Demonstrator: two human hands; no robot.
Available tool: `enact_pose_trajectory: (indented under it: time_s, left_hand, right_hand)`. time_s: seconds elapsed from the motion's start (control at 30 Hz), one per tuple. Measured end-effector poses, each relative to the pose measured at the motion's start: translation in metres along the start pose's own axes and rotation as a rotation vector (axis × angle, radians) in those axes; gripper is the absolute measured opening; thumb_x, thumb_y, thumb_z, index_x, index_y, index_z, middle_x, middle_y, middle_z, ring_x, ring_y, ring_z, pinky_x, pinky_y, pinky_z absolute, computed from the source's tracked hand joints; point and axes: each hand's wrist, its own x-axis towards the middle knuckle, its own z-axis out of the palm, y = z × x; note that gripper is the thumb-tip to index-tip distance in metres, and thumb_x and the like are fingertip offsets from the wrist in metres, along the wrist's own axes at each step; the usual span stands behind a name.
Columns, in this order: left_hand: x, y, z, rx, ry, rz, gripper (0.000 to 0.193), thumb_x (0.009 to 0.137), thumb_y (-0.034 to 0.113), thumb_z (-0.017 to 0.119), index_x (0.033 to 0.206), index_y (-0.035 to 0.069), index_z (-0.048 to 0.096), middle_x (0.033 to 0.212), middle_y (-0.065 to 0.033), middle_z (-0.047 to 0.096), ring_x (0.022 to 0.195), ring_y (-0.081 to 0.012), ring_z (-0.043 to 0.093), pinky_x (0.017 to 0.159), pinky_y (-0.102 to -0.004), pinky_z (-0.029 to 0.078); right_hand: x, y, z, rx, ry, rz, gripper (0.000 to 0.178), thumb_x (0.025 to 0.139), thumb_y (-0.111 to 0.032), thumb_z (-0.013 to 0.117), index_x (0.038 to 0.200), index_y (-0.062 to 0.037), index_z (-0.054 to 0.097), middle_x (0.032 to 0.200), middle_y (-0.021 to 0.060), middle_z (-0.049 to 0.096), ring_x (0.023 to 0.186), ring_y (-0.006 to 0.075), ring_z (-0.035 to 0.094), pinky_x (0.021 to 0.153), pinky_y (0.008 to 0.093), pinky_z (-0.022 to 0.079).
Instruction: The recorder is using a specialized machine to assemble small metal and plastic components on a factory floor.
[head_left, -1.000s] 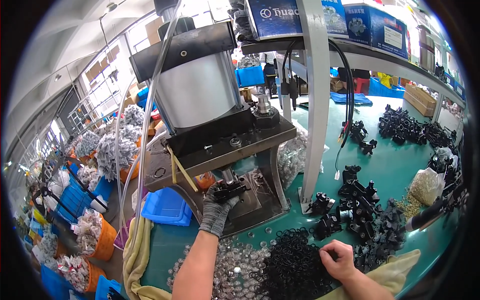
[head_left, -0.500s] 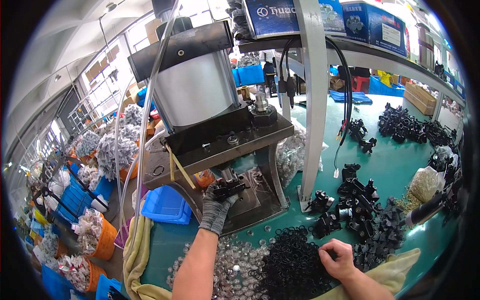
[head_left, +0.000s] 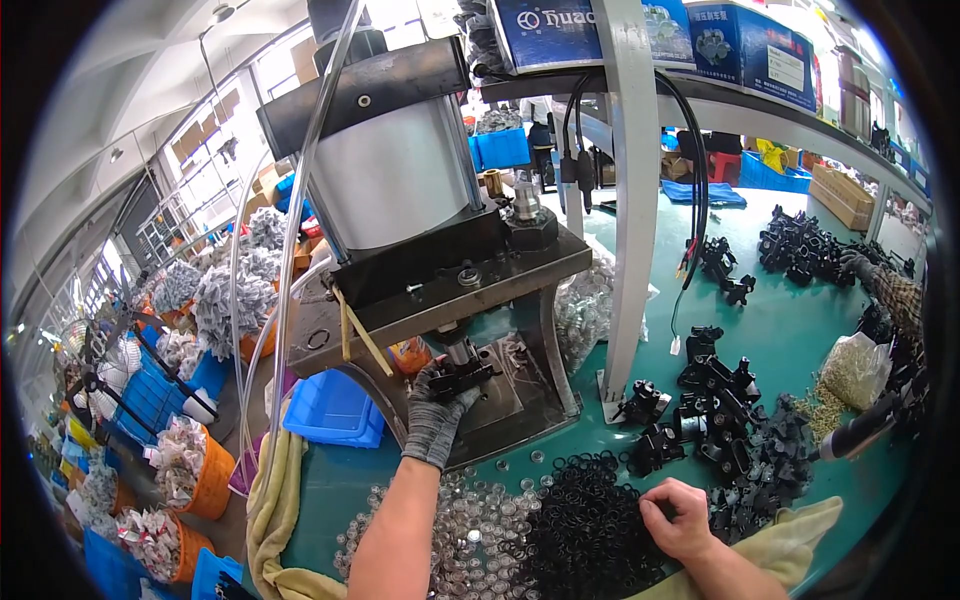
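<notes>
My left hand, in a grey knit glove, holds a small black metal part on the base plate of a bench press. Right above that part is the press's steel ram; whether the two touch I cannot tell. My bare right hand is closed, its fingers curled in, at the right edge of a heap of black rings. Anything inside those fingers is hidden. Between my forearms lie many small clear, round pieces.
Black assembled parts and dark grey clips lie right of the rings. A white post stands behind the press. Another person's gloved hand is at a far-right pile. A blue bin sits left of the press.
Another person's gloved hand has come in at the far right, over the black parts there. Both my hands stay practically where they were.
</notes>
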Motion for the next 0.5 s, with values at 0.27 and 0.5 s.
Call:
enact_pose_trajectory:
  time_s: [0.27, 0.5]
  left_hand:
    - [-0.008, 0.002, 0.013, -0.114, -0.018, 0.039, 0.06, 0.072, -0.009, 0.073, 0.125, 0.005, 0.05, 0.118, -0.0088, 0.063, 0.103, -0.0207, 0.062, 0.091, -0.0348, 0.055]
    - [0.002, -0.006, 0.012, -0.112, -0.009, 0.032, 0.053, 0.072, -0.007, 0.073, 0.12, 0.006, 0.054, 0.114, -0.0071, 0.065, 0.102, -0.0184, 0.063, 0.09, -0.035, 0.055]
  right_hand:
    - [-0.002, 0.002, -0.002, -0.011, 0.014, -0.009, 0.003, 0.075, 0.001, 0.065, 0.075, -0.0001, 0.063, 0.068, 0.0087, 0.062, 0.057, 0.0184, 0.058, 0.053, 0.0272, 0.043]
    - [0.001, 0.009, -0.002, 0.003, 0.034, -0.062, 0.004, 0.076, 0.0, 0.066, 0.075, -0.0001, 0.063, 0.067, 0.0082, 0.061, 0.054, 0.0165, 0.057, 0.051, 0.026, 0.043]
